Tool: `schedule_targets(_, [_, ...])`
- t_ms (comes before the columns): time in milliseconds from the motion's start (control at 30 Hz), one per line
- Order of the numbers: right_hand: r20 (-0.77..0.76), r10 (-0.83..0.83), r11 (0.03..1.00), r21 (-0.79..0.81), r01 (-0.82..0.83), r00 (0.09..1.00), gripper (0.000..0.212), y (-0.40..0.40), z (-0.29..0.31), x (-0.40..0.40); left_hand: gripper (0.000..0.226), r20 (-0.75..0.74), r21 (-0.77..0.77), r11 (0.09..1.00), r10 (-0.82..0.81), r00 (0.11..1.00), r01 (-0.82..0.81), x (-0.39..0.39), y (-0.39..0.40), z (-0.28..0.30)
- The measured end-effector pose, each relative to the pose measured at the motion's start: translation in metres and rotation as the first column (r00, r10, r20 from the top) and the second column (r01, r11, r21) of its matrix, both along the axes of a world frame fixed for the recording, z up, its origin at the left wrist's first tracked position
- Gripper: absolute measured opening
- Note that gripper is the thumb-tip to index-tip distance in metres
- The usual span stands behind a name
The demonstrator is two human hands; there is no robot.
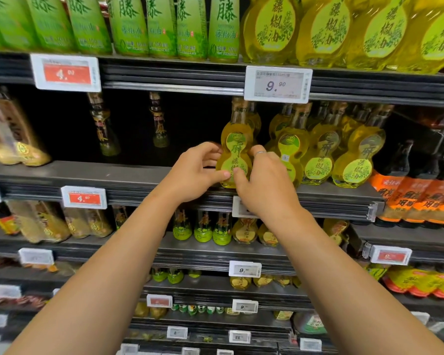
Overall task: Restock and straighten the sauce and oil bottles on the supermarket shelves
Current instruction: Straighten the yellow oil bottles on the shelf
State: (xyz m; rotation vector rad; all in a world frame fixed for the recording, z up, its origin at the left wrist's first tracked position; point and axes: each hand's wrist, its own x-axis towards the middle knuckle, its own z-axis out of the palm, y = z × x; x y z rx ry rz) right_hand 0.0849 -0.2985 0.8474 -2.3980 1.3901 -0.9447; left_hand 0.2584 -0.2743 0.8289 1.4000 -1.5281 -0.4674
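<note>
Be careful with the gourd-shaped oil bottle (235, 149) between your two hands: it stands at the very front edge of the shelf (87, 172), so a small pull toward you could tip it off the edge. The bottle is narrow in the middle and looks smooth, and I think it may slip if you turn it only with the fingertips. Just to the right of your right hand, the row of same yellow bottles (326, 155) stands very close, touching or almost touching; a push to that side could knock them against each other. The price tag (241, 208) under your right wrist is partly covered, and your wrist could catch it when you draw back.

Your left hand (195, 172) has the fingers curled around the left side of the bottle, the thumb lying on the lower label. Your right hand (264, 183), with a ring on one finger, is curled on the right side, its thumb also on the lower label, almost meeting the left thumb. So both hands hold the same bottle, close together, not wide open. The bottle stands upright, its base on the shelf as far as I can see; to the left of your left hand the shelf is mostly dark, with two thin bottles (128, 124) far back
</note>
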Motion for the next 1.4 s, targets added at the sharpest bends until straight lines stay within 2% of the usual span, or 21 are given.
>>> schedule_targets(133, [-0.047, -0.027, 0.999, -0.047, 0.025, 0.999, 0.054, 0.006, -0.005, 0.005, 0.040, 0.070, -0.029, 0.998, 0.050, 0.996, -0.048, -0.005, -0.006, -0.003])
schedule_targets(267, [0.009, 0.029, 0.999, -0.018, -0.029, 1.000, 0.064, 0.008, -0.009, -0.006, 0.041, 0.093, -0.037, 0.997, 0.070, 0.993, -0.067, -0.006, -0.011, -0.006])
schedule_targets(400, [0.075, 0.027, 0.998, -0.063, -0.022, 0.997, 0.050, 0.009, -0.007, -0.031, 0.043, 0.112, -0.053, 0.996, 0.074, 0.991, -0.068, -0.010, -0.012, -0.006])
schedule_targets(500, [0.228, -0.048, 0.987, -0.136, 0.081, 0.973, 0.036, 0.004, -0.009, -0.054, 0.044, 0.126, -0.065, 0.992, 0.117, 0.985, -0.109, -0.011, -0.015, -0.009])
schedule_targets(600, [0.348, -0.136, 0.983, -0.070, 0.170, 0.928, 0.054, -0.009, -0.012, -0.067, 0.045, 0.125, -0.048, 0.992, 0.123, 0.985, -0.118, -0.011, -0.016, -0.012])
schedule_targets(700, [0.361, -0.150, 0.989, 0.053, 0.140, 0.921, 0.069, -0.024, -0.015, -0.069, 0.045, 0.117, -0.037, 0.992, 0.126, 0.985, -0.122, -0.013, -0.017, -0.011])
schedule_targets(833, [0.298, -0.116, 0.990, 0.106, 0.087, 0.947, 0.068, -0.032, -0.022, -0.070, 0.045, 0.117, -0.034, 0.992, 0.128, 0.985, -0.125, -0.020, -0.019, -0.010])
schedule_targets(967, [0.312, -0.105, 0.990, 0.126, 0.068, 0.944, 0.062, -0.035, -0.022, -0.075, 0.053, 0.156, -0.051, 0.985, 0.170, 0.973, -0.164, -0.031, -0.018, -0.006])
schedule_targets(1000, [0.310, -0.105, 0.989, 0.133, 0.067, 0.945, 0.062, -0.035, -0.021, -0.077, 0.057, 0.171, -0.080, 0.975, 0.219, 0.961, -0.208, -0.035, -0.015, -0.006])
schedule_targets(1067, [0.311, -0.101, 0.989, 0.133, 0.062, 0.945, 0.063, -0.036, -0.020, -0.083, 0.057, 0.177, -0.252, 0.917, 0.357, 0.917, -0.308, -0.048, -0.004, -0.005])
schedule_targets(1133, [0.315, -0.089, 0.992, 0.109, 0.058, 0.945, 0.062, -0.034, -0.019, -0.088, 0.044, 0.154, -0.427, 0.857, 0.382, 0.911, -0.287, -0.076, 0.008, -0.003])
schedule_targets(1167, [0.321, -0.079, 0.994, 0.094, 0.051, 0.944, 0.059, -0.033, -0.020, -0.089, 0.039, 0.171, -0.444, 0.863, 0.345, 0.923, -0.241, -0.093, 0.012, -0.002])
schedule_targets(1267, [0.345, -0.047, 0.998, 0.056, 0.029, 0.937, 0.051, -0.030, -0.022, -0.092, 0.040, 0.221, -0.326, 0.928, 0.261, 0.940, -0.181, -0.139, 0.010, -0.001])
schedule_targets(1400, [0.321, -0.018, 0.998, 0.056, 0.000, 0.947, 0.056, -0.029, -0.024, -0.095, 0.052, 0.172, -0.219, 0.937, 0.313, 0.934, -0.273, -0.158, 0.002, 0.002])
